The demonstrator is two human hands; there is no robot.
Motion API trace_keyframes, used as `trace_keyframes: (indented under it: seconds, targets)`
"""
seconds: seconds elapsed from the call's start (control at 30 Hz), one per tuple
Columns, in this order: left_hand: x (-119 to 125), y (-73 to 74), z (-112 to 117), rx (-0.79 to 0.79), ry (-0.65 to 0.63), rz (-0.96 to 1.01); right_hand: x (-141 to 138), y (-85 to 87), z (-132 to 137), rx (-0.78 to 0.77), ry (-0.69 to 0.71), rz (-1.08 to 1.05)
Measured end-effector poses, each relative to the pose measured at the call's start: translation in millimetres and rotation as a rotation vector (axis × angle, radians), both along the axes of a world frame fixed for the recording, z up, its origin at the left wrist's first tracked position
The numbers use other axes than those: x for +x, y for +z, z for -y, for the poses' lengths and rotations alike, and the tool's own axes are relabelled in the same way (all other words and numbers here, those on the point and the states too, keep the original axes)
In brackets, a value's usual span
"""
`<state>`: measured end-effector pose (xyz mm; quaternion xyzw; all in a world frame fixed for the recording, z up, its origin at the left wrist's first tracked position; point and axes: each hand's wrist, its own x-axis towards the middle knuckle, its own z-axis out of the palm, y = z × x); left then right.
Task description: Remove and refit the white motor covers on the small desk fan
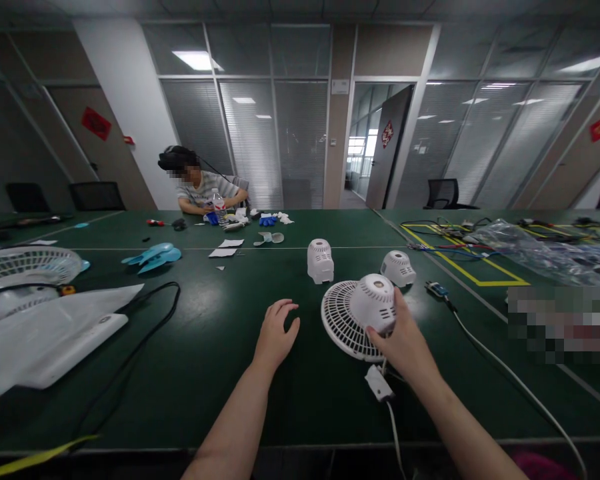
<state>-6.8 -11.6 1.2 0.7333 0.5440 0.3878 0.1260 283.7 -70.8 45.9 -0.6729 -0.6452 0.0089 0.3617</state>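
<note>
a white vented motor housing [373, 301] sits over the right part of a round white fan grille [337, 321], towards the near edge of the green table [205, 387]; whether the two are joined, i cannot tell. the right hand [404, 339] grips the housing from its right side, thumb on the lower front, fingers mostly hidden behind. the left hand [276, 335] hovers left of the grille, thumb and fingers in a wide curve.

close by the grille's near rim, a small white box [379, 383] lies on a white cord [394, 430] that runs over the table's near edge. beyond the grille, towards the far edge, are two similar pieces: an upright housing [321, 263] on the left and a tilted housing [399, 268] on the right. farther right, a light cable [495, 352] ends in a blue plug [436, 289], and yellow tape [480, 283] frames some wires. to the left lie blue fan blades [155, 256]. at the far edge a co-worker [209, 188] sits behind a plastic bottle [218, 205].
</note>
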Motion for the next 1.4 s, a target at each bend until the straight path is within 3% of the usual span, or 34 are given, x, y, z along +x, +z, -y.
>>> trace_keyframes:
  seconds: [0.2,0.37,0.47,0.6,0.7,0.8,0.93,1.03,1.23,1.4]
  targets:
    - [1.8,-1.3,0.1,-0.059,-0.036,-0.029,109.7,-2.5,20.6,0.012,-0.191,0.020]
    - [1.9,-2.9,-0.8,-0.115,-0.042,-0.051,148.6,-4.1,29.4,0.030,-0.237,0.099]
    - [1.4,-5.5,-3.2,-0.125,-0.053,-0.062,146.2,3.5,25.9,0.097,-0.270,0.147]
    - [1.2,-9.1,-6.3,-0.187,-0.093,-0.077,124.4,34.9,8.6,0.343,-0.307,0.182]
    - [1.5,-9.2,-7.1,-0.271,-0.100,-0.104,101.5,64.1,-22.0,0.466,-0.267,0.171]
    - [1.8,-7.0,-7.3,-0.312,-0.089,-0.124,80.5,80.0,-72.3,0.388,-0.172,0.078]
    - [1.6,-5.0,-7.6,-0.312,-0.102,-0.124,64.4,71.7,-145.3,0.149,-0.295,-0.127]
    - [0.5,-6.4,-8.5,-0.274,-0.106,-0.110,61.1,55.3,-177.6,0.078,-0.463,-0.240]
    - [-2.7,-10.1,-10.6,-0.189,-0.127,-0.079,64.6,36.5,-183.4,-0.001,-0.653,-0.402]
    - [-2.3,-8.4,-10.0,-0.200,-0.113,-0.080,50.0,46.3,-169.4,0.019,-0.550,-0.342]
